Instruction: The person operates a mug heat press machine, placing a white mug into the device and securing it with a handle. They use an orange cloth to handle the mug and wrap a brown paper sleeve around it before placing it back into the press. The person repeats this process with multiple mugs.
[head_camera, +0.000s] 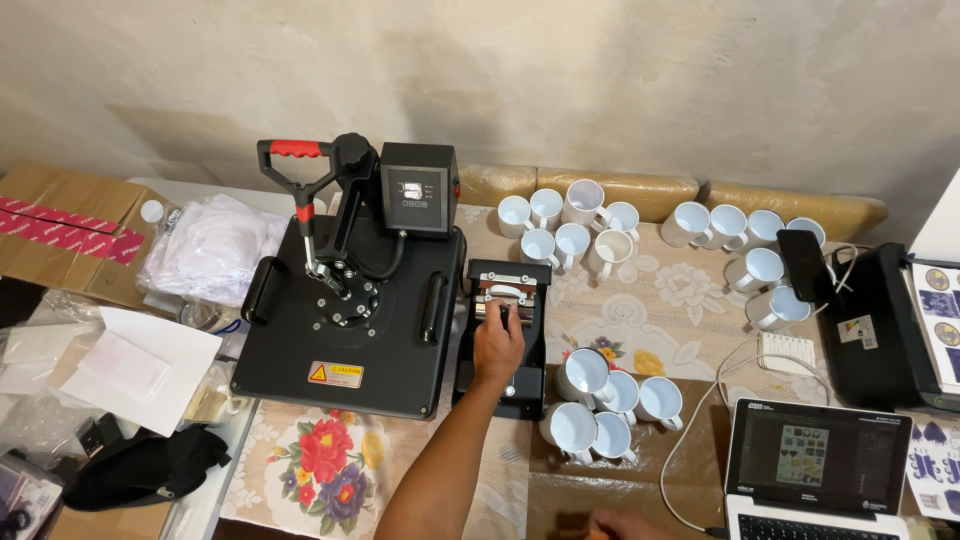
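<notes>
My left hand (497, 345) reaches forward onto a small black mug press (500, 335) in the middle of the table, with its fingers closed around the press's knob (505, 314). A metal handle bar crosses the press just beyond my fingers. A large black flat heat press (345, 300) with a red-gripped lever and a control box stands right beside it on the left. Only a sliver of my right hand (612, 526) shows at the bottom edge, near a laptop (815, 470); its fingers are hidden.
Several white mugs (600, 400) cluster right of the mug press, with more at the back (570, 225) and back right (745, 250). A printer (890, 320) with printed sheets stands at the far right. Cardboard boxes, white cloth and paper lie on the left. The tablecloth (330, 450) is floral.
</notes>
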